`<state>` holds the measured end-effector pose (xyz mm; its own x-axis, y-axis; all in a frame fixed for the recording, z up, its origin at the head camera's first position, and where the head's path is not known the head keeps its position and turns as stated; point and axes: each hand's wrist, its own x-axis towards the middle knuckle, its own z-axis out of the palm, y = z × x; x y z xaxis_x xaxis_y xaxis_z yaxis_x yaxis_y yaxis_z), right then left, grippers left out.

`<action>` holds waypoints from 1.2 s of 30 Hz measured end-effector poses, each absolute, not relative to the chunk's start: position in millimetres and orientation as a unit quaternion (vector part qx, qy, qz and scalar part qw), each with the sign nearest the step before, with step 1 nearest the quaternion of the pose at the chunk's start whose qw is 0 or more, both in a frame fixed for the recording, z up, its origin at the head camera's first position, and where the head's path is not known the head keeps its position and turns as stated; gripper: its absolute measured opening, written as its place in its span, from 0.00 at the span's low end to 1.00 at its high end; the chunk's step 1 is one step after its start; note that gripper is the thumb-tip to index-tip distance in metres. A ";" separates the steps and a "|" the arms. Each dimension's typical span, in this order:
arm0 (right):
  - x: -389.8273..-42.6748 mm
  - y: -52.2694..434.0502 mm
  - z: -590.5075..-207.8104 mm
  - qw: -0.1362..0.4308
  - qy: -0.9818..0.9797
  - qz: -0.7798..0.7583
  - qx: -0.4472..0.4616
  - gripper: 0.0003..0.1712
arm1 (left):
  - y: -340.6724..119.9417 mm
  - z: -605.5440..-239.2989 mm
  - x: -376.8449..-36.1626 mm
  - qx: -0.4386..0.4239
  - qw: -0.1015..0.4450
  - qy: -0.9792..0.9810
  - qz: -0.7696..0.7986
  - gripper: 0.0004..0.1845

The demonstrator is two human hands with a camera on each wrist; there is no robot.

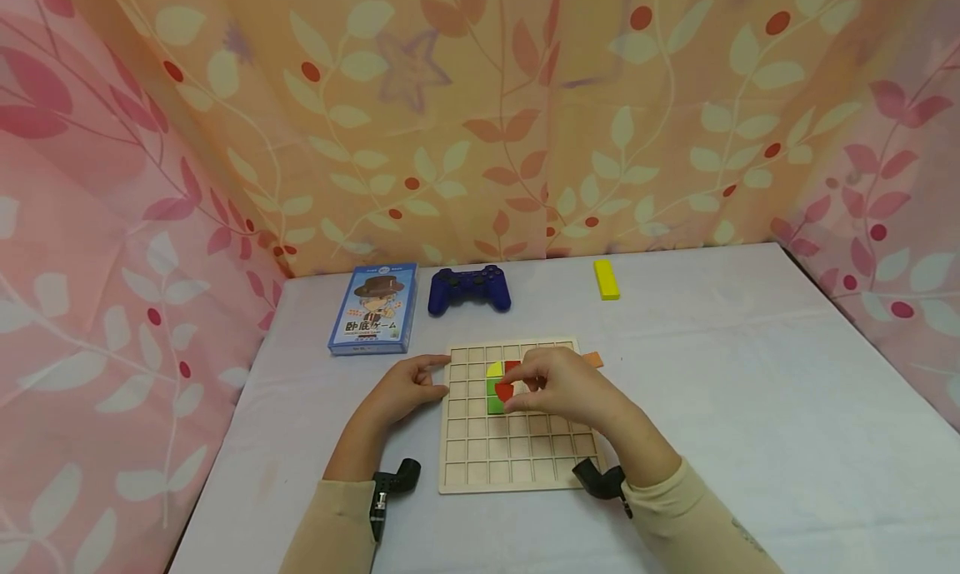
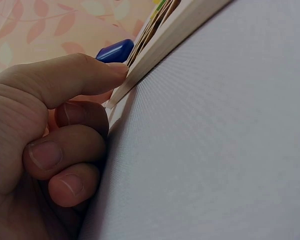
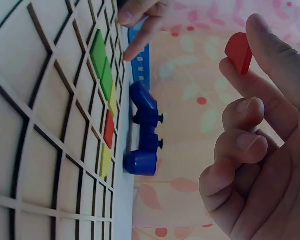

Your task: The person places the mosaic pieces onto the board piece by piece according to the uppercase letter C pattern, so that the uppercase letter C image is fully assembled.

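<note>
My right hand [image 1: 562, 382] pinches a small red tile with one rounded edge [image 3: 237, 52] between thumb and index finger, held above a pale wooden grid board [image 1: 480, 476]. Its other fingers are curled toward the palm. On the board lie two green tiles [image 1: 495, 405], a yellow tile with a curved side [image 1: 493, 371] and another red tile [image 1: 512, 365]. The right wrist view also shows a second yellow tile [image 3: 105, 160] in that row. At the board's left edge, my left hand [image 1: 405, 386] rests with its thumb and index finger touching the rim.
Behind the board lie a blue game box [image 1: 372, 307], a dark blue game controller [image 1: 469, 291] and a yellow block [image 1: 607, 280]. An orange piece [image 1: 593, 359] shows by the board's right edge. A white cloth [image 1: 750, 407] covers the table, with patterned curtains around it.
</note>
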<state>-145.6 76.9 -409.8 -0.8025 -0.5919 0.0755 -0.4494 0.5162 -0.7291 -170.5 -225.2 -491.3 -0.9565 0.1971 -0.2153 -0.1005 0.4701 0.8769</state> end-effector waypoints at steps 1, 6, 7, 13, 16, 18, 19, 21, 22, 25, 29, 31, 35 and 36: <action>-145.2 75.4 -410.7 0.090 0.870 -0.379 -0.304 0.20 | -225.3 -491.5 -170.6 0.029 0.145 0.844 0.515 0.28; -144.3 69.4 -417.1 0.089 0.884 -0.337 -0.311 0.15 | -225.4 -491.0 -170.2 0.029 0.149 0.843 0.517 0.28; -144.2 68.2 -418.7 0.091 0.886 -0.328 -0.314 0.15 | -225.4 -491.0 -170.2 0.029 0.149 0.842 0.517 0.29; -142.8 60.4 -426.8 0.084 0.896 -0.281 -0.332 0.12 | -225.0 -489.0 -169.3 0.029 0.149 0.844 0.515 0.29; -142.0 57.1 -429.9 0.084 0.901 -0.263 -0.334 0.12 | -224.9 -488.8 -168.9 0.029 0.151 0.843 0.515 0.29; -141.7 55.3 -431.8 0.089 0.904 -0.252 -0.333 0.12 | -224.9 -489.4 -168.9 0.028 0.151 0.843 0.515 0.29; -141.7 54.4 -432.9 0.093 0.906 -0.246 -0.333 0.12 | -225.0 -489.6 -169.0 0.028 0.152 0.843 0.516 0.29; -141.1 53.1 -435.2 0.099 0.908 -0.241 -0.328 0.11 | -225.0 -489.9 -169.3 0.028 0.151 0.843 0.515 0.29; -140.9 52.3 -436.4 0.103 0.908 -0.240 -0.326 0.11 | -224.9 -490.2 -169.6 0.027 0.151 0.843 0.515 0.29; -140.0 50.4 -439.0 0.111 0.910 -0.237 -0.320 0.11 | -224.8 -490.4 -169.7 0.026 0.149 0.845 0.513 0.29; -139.6 49.0 -441.7 0.111 0.914 -0.228 -0.316 0.11 | -224.7 -490.3 -169.3 0.022 0.147 0.847 0.511 0.29; -139.4 48.6 -442.9 0.111 0.916 -0.225 -0.315 0.11 | -224.7 -489.9 -169.0 0.021 0.146 0.847 0.511 0.29; -139.0 47.3 -445.5 0.116 0.917 -0.220 -0.313 0.11 | -224.9 -488.8 -168.5 0.020 0.146 0.847 0.510 0.28; -139.0 46.9 -446.1 0.118 0.917 -0.218 -0.312 0.11 | -225.0 -488.8 -168.5 0.021 0.146 0.847 0.511 0.28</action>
<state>-139.0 46.9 -446.1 -0.7773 -0.6240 -0.0795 -0.5215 0.7099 -0.4734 -168.5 -225.0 -488.8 -0.9563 0.1846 -0.2269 -0.1145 0.4775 0.8711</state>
